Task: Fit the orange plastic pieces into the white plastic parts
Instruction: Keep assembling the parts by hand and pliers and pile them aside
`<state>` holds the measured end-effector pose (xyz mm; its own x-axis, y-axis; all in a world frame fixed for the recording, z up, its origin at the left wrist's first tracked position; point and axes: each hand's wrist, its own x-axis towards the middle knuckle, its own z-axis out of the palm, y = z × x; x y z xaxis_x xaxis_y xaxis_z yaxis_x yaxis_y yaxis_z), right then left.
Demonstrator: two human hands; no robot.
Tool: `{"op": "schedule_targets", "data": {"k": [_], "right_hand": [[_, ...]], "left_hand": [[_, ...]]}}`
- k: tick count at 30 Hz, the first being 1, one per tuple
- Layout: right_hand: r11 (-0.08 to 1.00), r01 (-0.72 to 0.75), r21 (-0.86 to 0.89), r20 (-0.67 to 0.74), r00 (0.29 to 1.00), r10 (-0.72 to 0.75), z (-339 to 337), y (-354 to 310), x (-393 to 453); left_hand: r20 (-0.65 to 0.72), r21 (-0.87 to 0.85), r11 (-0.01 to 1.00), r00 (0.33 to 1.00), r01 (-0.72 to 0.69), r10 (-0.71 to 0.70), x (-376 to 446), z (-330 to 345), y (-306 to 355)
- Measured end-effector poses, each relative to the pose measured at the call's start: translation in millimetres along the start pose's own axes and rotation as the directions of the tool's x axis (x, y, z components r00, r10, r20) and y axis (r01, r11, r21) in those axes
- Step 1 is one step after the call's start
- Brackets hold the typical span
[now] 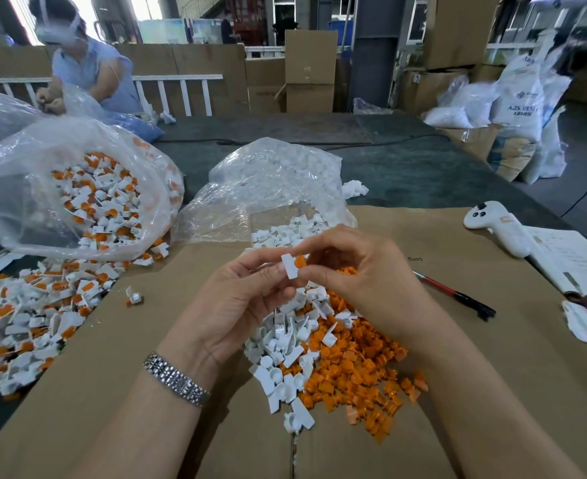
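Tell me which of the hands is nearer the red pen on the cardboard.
Right. The right hand is up at the centre holding a part, with the red pen just off to its right. The left hand sits farther left, beyond the right one.

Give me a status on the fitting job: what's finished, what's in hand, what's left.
Done: a heap of assembled pieces at the left and more in the open bag. In hand: the left hand pinches a white part while the right hand seats an orange piece in it. Left: the loose white parts and loose orange pieces on the cardboard, plus a bag of white parts.
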<state>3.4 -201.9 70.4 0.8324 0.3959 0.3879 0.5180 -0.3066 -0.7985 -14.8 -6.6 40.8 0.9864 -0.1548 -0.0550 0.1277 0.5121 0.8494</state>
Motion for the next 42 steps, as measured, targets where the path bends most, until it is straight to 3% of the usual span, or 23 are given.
{"op": "schedule_targets", "data": {"k": [9,25,28,30,33,35,37,42], "right_hand": [[0.974,0.085,-0.210,-0.064,0.993,-0.100,6,5,1],[0.965,0.072,-0.252,-0.051,0.995,-0.088,11,6,2],[0.969,-0.019,-0.246,-0.016,1.000,0.016,-2,9,4],[0.911,-0.174,-0.373,-0.130,0.982,0.134,-21,21,6],[0.568,-0.505,-0.650,-0.285,0.855,0.433,-52,52,4],[0.425,-0.596,-0.681,-0.276,0.747,0.605,-61,68,2],[0.442,-0.613,-0.655,-0.243,0.724,0.645,-62,77,2],[0.511,-0.597,-0.619,-0.186,0.743,0.643,-66,81,4]], "left_hand": [[-0.076,0.098,0.994,0.995,-0.056,0.063,-1,3,0],[-0.160,0.158,0.986,0.984,-0.056,0.081,-1,5,-1],[-0.180,0.135,0.990,0.982,-0.037,0.061,-1,6,0],[-0.191,0.105,0.994,0.981,-0.019,0.039,-2,5,1],[-0.191,0.092,0.996,0.981,-0.003,0.020,-3,4,2],[-0.193,0.105,0.994,0.981,-0.004,0.024,-3,3,2],[-0.196,0.112,0.994,0.980,-0.006,0.028,-4,4,3],[-0.208,0.125,0.992,0.978,0.005,0.021,-4,7,4]]}}
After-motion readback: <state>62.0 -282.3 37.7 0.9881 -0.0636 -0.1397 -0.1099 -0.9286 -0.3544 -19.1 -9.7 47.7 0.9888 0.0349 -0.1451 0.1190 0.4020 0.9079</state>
